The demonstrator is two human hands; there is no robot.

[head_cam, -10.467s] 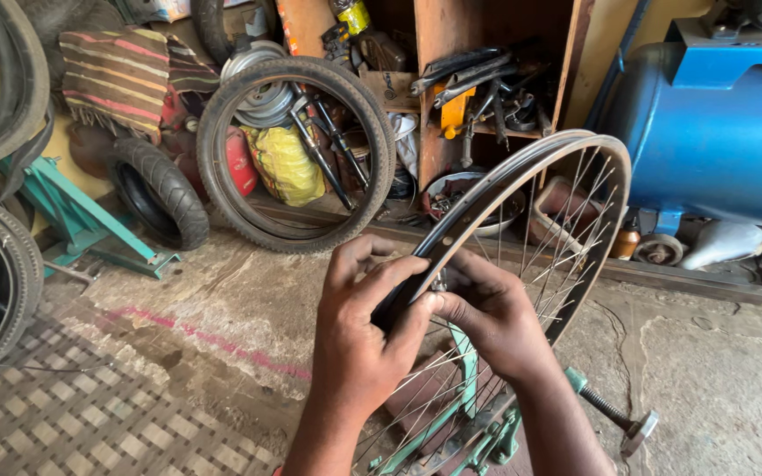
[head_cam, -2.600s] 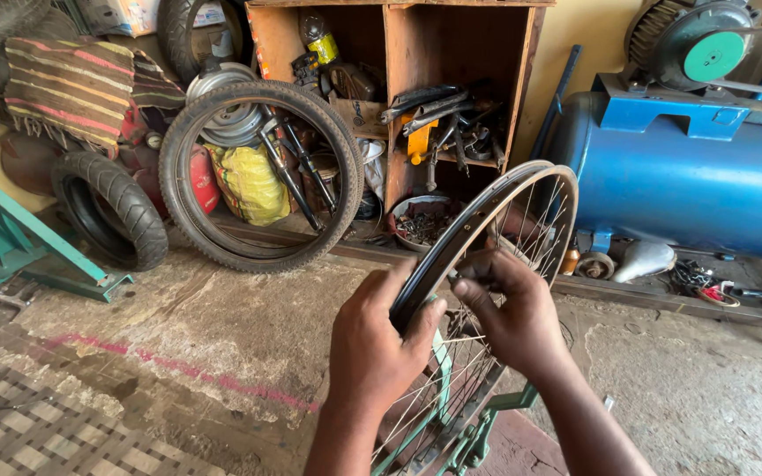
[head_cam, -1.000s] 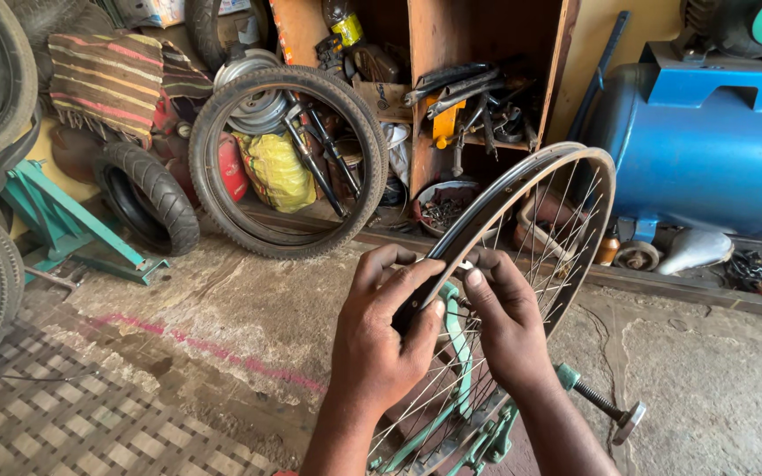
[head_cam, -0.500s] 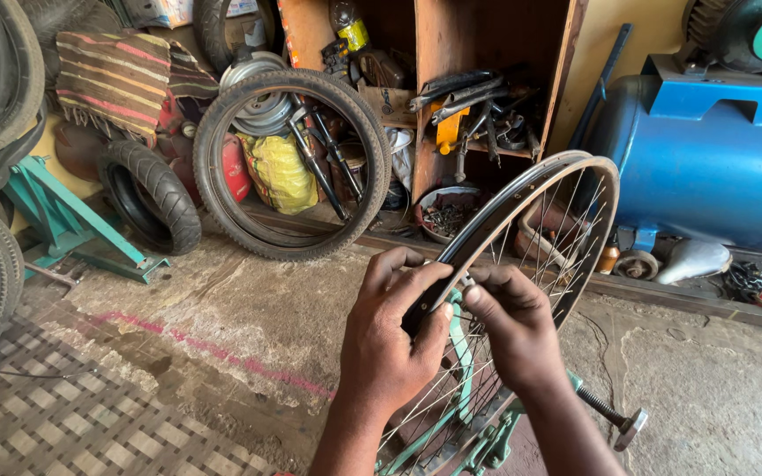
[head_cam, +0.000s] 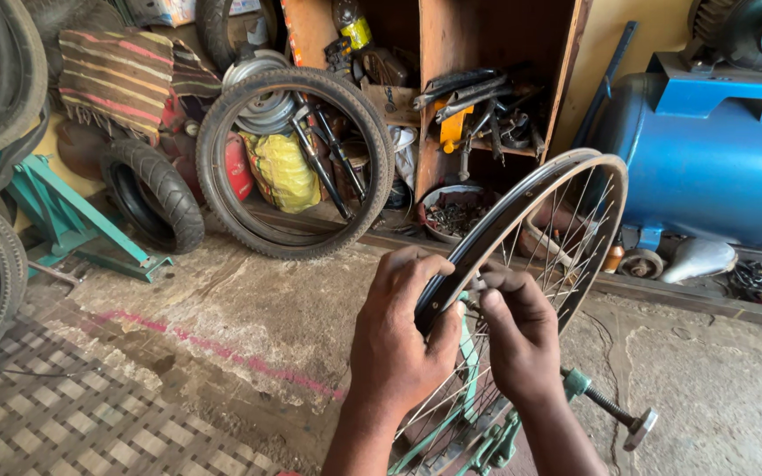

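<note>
A spoked bicycle wheel rim (head_cam: 566, 172) stands upright in a green truing stand (head_cam: 487, 432) in front of me. My left hand (head_cam: 399, 344) wraps around the near part of the rim, thumb on its inner side. My right hand (head_cam: 518, 339) sits just right of it, fingertips pinched on a small metal part at a spoke end close to the rim. The stand's threaded screw handle (head_cam: 615, 410) sticks out to the right, below my right wrist.
A bare tyre (head_cam: 297, 163) leans against a wooden shelf (head_cam: 438, 88) full of tools. A small fat tyre (head_cam: 152, 194) and a green metal frame (head_cam: 63, 220) stand left. A blue compressor tank (head_cam: 716, 167) is at right. A chequered mat (head_cam: 72, 405) covers the near-left floor.
My hands stay on the same spot of the rim; the fingers of my right hand have shifted slightly at the spoke. The view has moved a little.
</note>
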